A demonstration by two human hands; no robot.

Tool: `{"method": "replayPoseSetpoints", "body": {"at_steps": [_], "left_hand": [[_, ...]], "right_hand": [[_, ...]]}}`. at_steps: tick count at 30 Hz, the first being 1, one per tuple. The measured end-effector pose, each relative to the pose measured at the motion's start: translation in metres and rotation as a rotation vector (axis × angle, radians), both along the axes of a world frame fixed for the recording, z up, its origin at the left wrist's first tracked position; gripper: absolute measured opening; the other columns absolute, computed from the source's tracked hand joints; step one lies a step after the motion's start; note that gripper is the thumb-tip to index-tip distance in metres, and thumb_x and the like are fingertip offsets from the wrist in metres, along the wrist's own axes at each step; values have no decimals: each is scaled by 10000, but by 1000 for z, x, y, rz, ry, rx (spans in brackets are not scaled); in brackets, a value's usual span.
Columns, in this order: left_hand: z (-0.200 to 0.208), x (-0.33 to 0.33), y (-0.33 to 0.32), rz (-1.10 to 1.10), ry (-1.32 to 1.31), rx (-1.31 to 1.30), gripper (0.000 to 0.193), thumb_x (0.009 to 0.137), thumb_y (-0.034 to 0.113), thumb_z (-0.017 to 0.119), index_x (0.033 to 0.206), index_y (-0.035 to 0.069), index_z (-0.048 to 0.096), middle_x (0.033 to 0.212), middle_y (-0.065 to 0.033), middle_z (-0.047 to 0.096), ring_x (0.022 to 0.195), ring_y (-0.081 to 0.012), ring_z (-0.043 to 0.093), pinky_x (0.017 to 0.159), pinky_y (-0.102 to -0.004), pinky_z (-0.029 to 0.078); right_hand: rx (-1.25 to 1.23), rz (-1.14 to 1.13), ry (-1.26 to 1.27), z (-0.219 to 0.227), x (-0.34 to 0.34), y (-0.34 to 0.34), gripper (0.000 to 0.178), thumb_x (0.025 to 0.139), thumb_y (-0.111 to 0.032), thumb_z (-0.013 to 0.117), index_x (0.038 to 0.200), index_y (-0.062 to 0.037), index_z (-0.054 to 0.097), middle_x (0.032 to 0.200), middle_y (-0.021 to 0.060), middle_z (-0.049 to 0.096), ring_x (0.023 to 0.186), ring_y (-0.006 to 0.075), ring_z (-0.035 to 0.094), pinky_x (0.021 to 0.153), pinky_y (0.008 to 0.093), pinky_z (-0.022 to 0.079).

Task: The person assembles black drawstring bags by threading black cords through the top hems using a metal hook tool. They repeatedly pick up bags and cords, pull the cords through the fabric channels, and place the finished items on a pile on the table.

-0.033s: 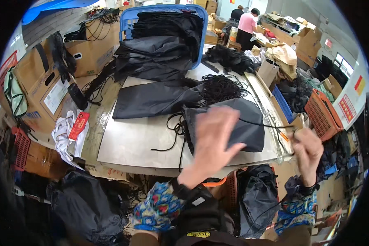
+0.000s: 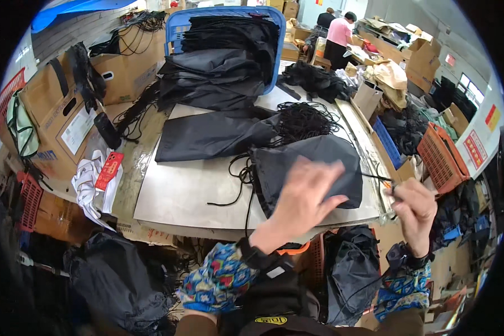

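Head view: the left hand [image 2: 307, 197] is reaching over a black fabric bag [image 2: 331, 152], its thumb standing apart and its fingers loosely spread and blurred; whether the palm is pressing on the cloth or hovering just above it, I cannot tell. The right hand [image 2: 415, 208] is curling closed beyond the bag's right side, apparently pinching a black cord [image 2: 377, 177] between thumb and fingers. That cord is running in from the bag's right edge and looking fairly taut.

The bag is lying flat on a pale board [image 2: 171, 196], just in front of a tangled heap of black cords [image 2: 308, 122]. Another folded black bag [image 2: 199, 137] is lying to its left, and a loose cord loop [image 2: 242, 175] is trailing between them.

Judging by its faint sheen and soft creases, the cloth is probably being thin, light and limp, rather slippery, and hardly fragile; it is likely to be sliding along the board under a pull unless a flat palm is bracing it. The broad middle is offering the best place for pressing, while the thin, flexible cord is asking for a firm fingertip pinch near its end.
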State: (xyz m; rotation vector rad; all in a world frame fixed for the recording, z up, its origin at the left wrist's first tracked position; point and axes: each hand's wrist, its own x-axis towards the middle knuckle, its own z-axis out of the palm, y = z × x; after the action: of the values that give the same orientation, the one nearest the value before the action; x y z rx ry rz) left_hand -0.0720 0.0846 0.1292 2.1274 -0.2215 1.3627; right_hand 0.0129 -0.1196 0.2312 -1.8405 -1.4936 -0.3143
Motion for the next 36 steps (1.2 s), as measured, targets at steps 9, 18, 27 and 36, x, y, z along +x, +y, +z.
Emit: {"method": "replayPoseSetpoints", "body": {"at_steps": [9, 18, 27, 36], "left_hand": [[-77, -79, 112, 686, 449, -318, 174, 901, 169, 557, 908, 14, 635, 751, -109, 609, 678, -212, 572, 610, -342, 442], [-70, 2, 44, 53, 303, -175, 421, 840, 313, 647, 1114, 2, 577, 1032, -167, 633, 923, -318, 617, 818, -349, 476], [-55, -16, -19, -635, 510, -700, 232, 937, 135, 515, 798, -16, 624, 750, -29, 617, 731, -75, 560, 671, -230, 452], [-54, 19, -57, -866, 517, -744, 477, 966, 394, 467, 1185, -28, 506, 898, -78, 611, 837, -137, 588, 782, -274, 469]], "right_hand": [[549, -595, 595, -67, 135, -87, 208, 937, -191, 567, 1031, -40, 675, 642, -105, 491, 483, -15, 287, 428, 174, 192], [153, -353, 243, -100, 57, -4, 133, 888, -71, 603, 961, 20, 666, 733, 13, 561, 684, 79, 484, 616, 216, 382], [384, -380, 624, -70, 55, -41, 206, 940, -164, 544, 1007, -8, 660, 630, -73, 438, 544, 19, 355, 484, 190, 257], [165, -91, 390, -49, 16, -14, 162, 897, -103, 584, 951, 21, 674, 654, -31, 526, 538, 33, 426, 487, 191, 325]]}}
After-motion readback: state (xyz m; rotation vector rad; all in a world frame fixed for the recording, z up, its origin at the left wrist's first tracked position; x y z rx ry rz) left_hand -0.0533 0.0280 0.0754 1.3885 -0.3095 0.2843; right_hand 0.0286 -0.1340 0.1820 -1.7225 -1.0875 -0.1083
